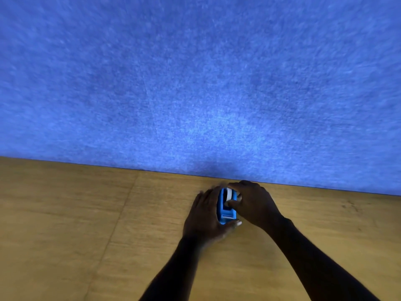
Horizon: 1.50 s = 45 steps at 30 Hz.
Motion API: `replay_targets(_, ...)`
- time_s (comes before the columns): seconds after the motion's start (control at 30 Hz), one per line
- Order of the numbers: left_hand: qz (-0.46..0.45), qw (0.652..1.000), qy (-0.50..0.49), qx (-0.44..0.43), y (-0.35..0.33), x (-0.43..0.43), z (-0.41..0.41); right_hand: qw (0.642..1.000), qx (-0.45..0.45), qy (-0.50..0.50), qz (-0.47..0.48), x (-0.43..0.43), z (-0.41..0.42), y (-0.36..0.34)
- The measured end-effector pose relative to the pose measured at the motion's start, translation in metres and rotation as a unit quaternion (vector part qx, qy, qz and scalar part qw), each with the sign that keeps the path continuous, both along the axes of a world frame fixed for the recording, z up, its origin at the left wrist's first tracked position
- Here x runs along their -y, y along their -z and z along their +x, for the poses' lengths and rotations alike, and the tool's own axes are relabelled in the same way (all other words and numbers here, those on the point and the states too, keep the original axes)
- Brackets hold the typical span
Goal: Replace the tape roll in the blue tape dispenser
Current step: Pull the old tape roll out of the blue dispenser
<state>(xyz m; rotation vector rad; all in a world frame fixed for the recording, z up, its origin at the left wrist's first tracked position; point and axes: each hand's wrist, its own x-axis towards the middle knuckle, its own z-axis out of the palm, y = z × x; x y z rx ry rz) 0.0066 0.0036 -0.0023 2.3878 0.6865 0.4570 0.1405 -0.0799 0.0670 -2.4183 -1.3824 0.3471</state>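
Observation:
A small blue tape dispenser (225,210) stands on the wooden table, close to the blue partition. A white tape roll (229,194) sits in its far end. My left hand (205,216) wraps around the dispenser's left side, with the thumb curled under its near end. My right hand (253,203) comes in from the right, its fingers pinched on the tape roll from above. Most of the dispenser's sides are hidden by both hands.
The wooden table (86,224) spreads to the left and right of my hands. A blue felt partition (195,83) rises straight up along the table's far edge, just behind the dispenser.

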Motion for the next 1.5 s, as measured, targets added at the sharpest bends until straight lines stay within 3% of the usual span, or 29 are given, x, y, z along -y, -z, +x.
replay_targets(0.23, 0.009, 1.000, 0.001, -0.007, 0.001, 0.000, 0.001, 0.999, 0.029, -0.015, -0.028, -0.001, -0.001, -0.003)
replay_targets(0.93, 0.025, 1.000, 0.007, -0.015, 0.004, -0.002, 0.001, 1.000, 0.009, 0.017, 0.004, 0.005, -0.007, -0.009)
replay_targets(1.23, -0.020, 1.000, 0.007, -0.021, -0.004, 0.001, -0.004, 0.987, -0.058, 0.085, 0.126, 0.015, -0.015, -0.018)
replay_targets(1.33, -0.067, 0.995, -0.058, 0.046, -0.007, 0.001, -0.014, 0.966, -0.130, 0.112, 0.193, 0.026, -0.016, -0.036)
replay_targets(1.43, -0.102, 0.969, -0.167, 0.148, -0.028, 0.000, -0.013, 0.947, -0.193, 0.130, 0.223, 0.031, -0.018, -0.060)
replay_targets(1.5, -0.197, 0.944, -0.189, 0.187, -0.066, 0.004, -0.003, 0.932, -0.241, 0.134, 0.236, 0.034, -0.018, -0.078)
